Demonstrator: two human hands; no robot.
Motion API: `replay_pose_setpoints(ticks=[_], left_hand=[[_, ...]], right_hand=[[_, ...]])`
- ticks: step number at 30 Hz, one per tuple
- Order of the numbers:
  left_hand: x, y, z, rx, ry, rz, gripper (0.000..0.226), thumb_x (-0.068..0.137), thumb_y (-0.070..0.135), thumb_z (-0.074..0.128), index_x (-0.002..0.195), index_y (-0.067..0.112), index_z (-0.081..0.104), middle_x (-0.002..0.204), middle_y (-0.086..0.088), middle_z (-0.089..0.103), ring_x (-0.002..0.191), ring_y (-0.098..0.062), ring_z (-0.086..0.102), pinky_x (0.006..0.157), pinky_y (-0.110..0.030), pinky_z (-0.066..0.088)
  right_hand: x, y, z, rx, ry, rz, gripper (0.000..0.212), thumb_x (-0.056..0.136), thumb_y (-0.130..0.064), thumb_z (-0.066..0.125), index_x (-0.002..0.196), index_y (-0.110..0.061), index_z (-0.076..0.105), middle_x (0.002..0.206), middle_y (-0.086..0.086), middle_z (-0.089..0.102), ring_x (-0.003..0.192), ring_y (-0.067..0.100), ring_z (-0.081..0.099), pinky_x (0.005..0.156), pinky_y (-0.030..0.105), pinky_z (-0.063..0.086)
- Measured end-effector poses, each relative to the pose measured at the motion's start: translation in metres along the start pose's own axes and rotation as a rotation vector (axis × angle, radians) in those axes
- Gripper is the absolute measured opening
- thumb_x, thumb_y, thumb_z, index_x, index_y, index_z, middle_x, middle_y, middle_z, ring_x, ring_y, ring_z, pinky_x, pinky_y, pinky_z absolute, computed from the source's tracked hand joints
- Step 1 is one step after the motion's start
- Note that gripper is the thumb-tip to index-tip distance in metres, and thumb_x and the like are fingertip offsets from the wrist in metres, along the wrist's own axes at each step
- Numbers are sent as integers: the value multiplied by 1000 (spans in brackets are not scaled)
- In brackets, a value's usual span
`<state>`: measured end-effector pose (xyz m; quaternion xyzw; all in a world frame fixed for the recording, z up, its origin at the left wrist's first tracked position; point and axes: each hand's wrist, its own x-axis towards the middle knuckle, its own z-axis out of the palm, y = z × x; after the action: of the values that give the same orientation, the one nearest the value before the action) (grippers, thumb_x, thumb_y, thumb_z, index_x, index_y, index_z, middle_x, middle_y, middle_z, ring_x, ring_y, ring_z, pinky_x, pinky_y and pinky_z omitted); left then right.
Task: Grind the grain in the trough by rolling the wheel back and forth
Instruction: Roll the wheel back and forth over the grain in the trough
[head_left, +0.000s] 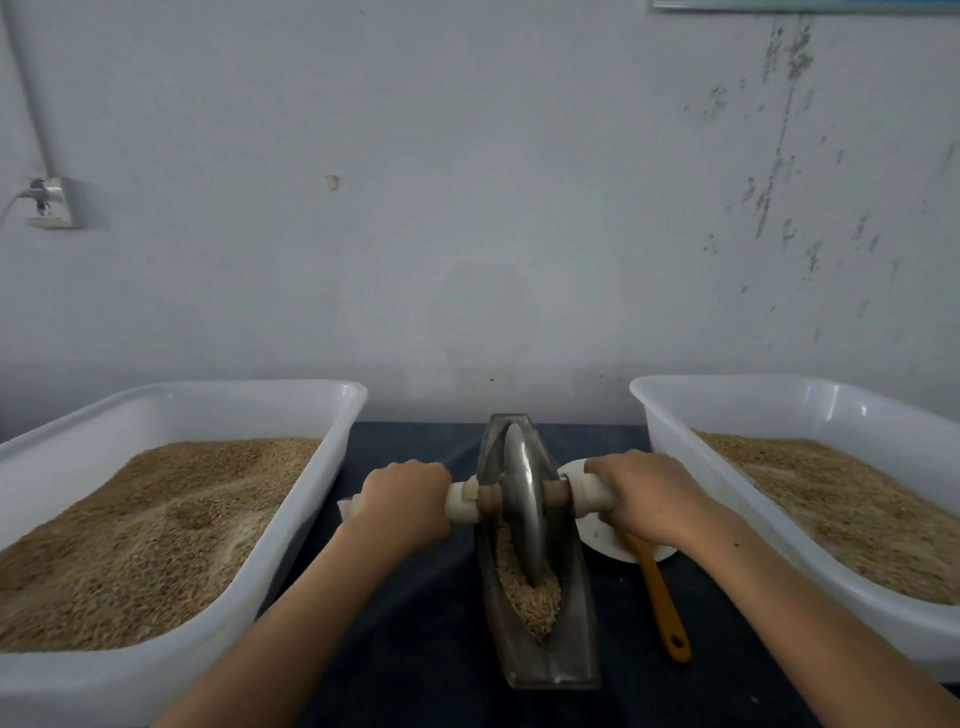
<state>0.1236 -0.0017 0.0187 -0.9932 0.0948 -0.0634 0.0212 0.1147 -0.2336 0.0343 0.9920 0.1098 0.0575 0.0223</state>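
Note:
A narrow, boat-shaped metal trough (576, 613) lies lengthwise on the dark table in front of me. Tan grain (530, 592) fills its near half. A grey metal wheel (522, 493) stands upright in the trough, around its middle. An axle runs through the wheel, with a white handle on each side. My left hand (402, 496) grips the left handle (462, 501). My right hand (647, 493) grips the right handle (589, 491). Both fists hide most of the handles.
A large white tub (208, 402) of grain stands on the left, and another white tub (769, 395) of grain on the right. A white dish (597, 535) and an orange-handled tool (662, 597) lie just right of the trough. A grey wall rises right behind the table.

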Motion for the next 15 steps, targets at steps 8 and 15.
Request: replay_pose_setpoints(ticks=[8, 15], left_hand=[[0, 3, 9, -15, 220, -14, 13, 91, 29, 54, 101, 22, 49, 98, 3, 62, 75, -11, 48, 68, -26, 38], [0, -1, -2, 8, -13, 11, 26, 84, 30, 63, 107, 18, 58, 101, 0, 64, 91, -17, 61, 78, -29, 48]], right_hand=[[5, 4, 22, -9, 313, -40, 15, 91, -26, 57, 91, -32, 43, 98, -11, 60, 93, 14, 54, 87, 31, 36], [4, 4, -4, 9, -102, -5, 29, 85, -18, 62, 112, -25, 57, 101, -2, 62, 92, 16, 59, 75, 27, 44]])
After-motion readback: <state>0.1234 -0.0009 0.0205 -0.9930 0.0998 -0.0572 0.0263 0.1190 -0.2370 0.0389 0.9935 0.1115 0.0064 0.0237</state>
